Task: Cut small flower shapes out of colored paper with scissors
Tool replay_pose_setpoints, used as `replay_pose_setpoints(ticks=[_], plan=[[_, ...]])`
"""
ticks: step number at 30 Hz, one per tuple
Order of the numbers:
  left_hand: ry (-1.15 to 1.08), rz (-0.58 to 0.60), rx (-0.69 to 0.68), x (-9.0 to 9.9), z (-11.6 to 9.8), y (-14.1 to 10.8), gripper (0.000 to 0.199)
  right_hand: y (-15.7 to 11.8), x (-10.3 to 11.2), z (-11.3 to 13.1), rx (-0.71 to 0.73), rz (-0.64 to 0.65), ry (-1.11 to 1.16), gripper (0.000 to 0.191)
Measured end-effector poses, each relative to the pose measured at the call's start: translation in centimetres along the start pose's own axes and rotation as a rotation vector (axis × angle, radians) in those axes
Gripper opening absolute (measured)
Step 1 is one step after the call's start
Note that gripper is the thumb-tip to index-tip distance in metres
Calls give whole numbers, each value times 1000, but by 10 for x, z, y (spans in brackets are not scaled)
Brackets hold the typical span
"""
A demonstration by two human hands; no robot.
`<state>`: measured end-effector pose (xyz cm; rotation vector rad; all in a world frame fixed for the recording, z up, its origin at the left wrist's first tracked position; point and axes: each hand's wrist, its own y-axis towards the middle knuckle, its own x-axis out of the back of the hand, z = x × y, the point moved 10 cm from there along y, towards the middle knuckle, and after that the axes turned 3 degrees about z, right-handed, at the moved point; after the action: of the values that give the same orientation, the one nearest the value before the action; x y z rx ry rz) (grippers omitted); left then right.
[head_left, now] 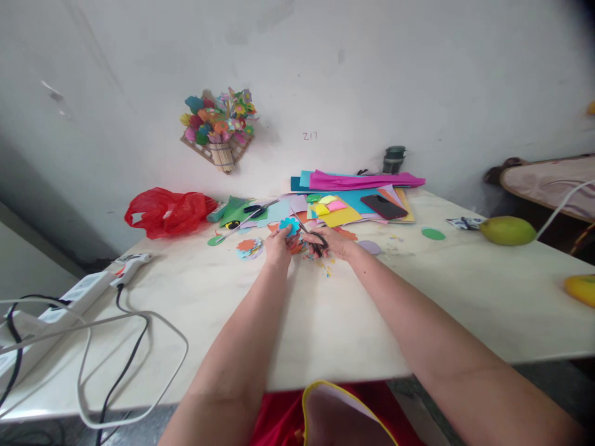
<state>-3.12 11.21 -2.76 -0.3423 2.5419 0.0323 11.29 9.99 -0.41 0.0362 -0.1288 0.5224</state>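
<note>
Between the fingers of my left hand (pixel 278 243) is a blue paper flower (pixel 290 227) with a scalloped edge. My right hand (pixel 333 241) grips black-handled scissors (pixel 317 240), whose blades point up and left close beside the flower. Small paper scraps (pixel 328 267) lie on the table under my hands. Left of my left hand sits a stack of cut paper flowers (pixel 250 247), orange on top. A lilac paper circle (pixel 370 247) rests by my right wrist.
Behind my hands lie coloured paper sheets (pixel 346 217), a phone (pixel 383 207) and a second pair of scissors (pixel 260 209). A red plastic bag (pixel 170 212) is at the back left. Power strips (pixel 79 300) with loose cables occupy the left side. A green-yellow fruit (pixel 507 230) sits at right.
</note>
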Motion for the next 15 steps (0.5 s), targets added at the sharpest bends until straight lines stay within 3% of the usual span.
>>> replay_pose_setpoints(ticks=[8, 15], plan=[[-36, 10, 15, -3, 1, -2, 27, -1, -2, 2, -27, -29, -17, 43], [-178, -49, 47, -3, 5, -7, 28, 0, 0, 1, -25, -55, -21, 41]])
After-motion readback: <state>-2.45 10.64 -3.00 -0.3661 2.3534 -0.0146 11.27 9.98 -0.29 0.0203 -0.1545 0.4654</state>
